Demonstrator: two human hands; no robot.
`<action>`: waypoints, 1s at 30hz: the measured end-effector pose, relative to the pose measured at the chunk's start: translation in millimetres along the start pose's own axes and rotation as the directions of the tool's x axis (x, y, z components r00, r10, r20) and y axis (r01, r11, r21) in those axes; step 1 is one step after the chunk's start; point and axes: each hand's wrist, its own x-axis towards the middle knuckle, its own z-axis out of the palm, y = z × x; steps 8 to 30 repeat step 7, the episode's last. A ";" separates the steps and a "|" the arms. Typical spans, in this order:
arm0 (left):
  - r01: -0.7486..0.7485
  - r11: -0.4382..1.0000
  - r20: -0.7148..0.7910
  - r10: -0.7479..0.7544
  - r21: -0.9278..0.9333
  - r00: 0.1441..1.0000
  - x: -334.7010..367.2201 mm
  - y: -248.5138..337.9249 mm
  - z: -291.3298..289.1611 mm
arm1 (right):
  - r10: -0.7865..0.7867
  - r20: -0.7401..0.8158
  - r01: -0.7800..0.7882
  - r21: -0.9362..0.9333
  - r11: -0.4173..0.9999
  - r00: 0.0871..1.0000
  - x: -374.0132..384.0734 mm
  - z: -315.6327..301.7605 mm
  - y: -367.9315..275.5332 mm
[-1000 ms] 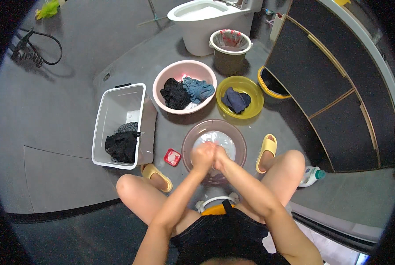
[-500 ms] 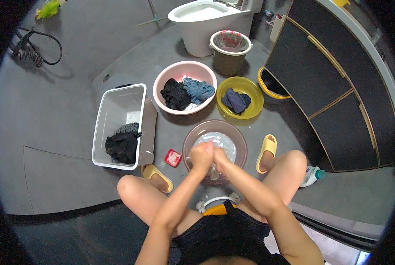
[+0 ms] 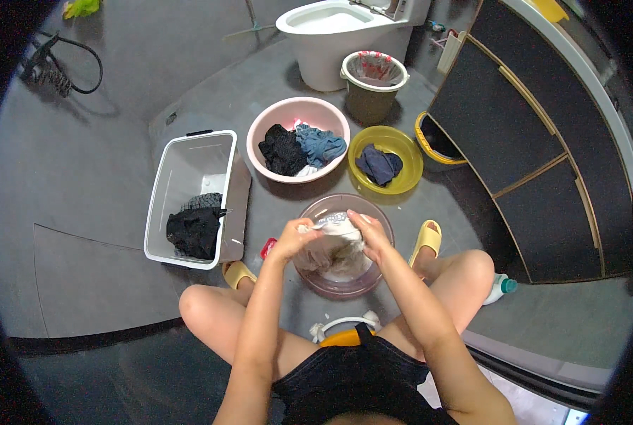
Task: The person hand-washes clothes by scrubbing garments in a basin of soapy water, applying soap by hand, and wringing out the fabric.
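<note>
Over a brownish translucent basin on the floor, a wet white cloth is stretched between my two hands, its lower part hanging toward the water. My left hand is closed on the cloth's left end, above the basin's left rim. At the other end my right hand grips it, with the thumb on top. The water looks cloudy, and I cannot make out whether more cloth lies in it. Just left of my left hand is a small red dish, partly hidden by my wrist.
Beyond the basin stand a pink tub of clothes and a yellow basin with dark blue cloth. A white-rimmed bin with black clothes is at left. Farther back are a waste bucket and a toilet. Dark cabinets stand right, a bottle below.
My hands, pressed together over the basin before, have moved apart. The white cloth is now spread between them, and my left forearm covers more of the red dish.
</note>
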 end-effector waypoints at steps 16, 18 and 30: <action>-0.162 0.910 -0.137 0.118 -0.381 0.984 13.9 -12.3 5.3 | -0.082 0.002 0.081 0.051 0.995 0.997 24.7 -7.8 30.8; -0.162 0.910 -0.137 0.118 -0.381 0.984 13.9 -12.3 5.3 | -0.082 0.002 0.081 0.051 0.995 0.997 24.7 -7.8 30.8; -0.162 0.910 -0.137 0.118 -0.381 0.984 13.9 -12.3 5.3 | -0.082 0.002 0.081 0.051 0.995 0.997 24.7 -7.8 30.8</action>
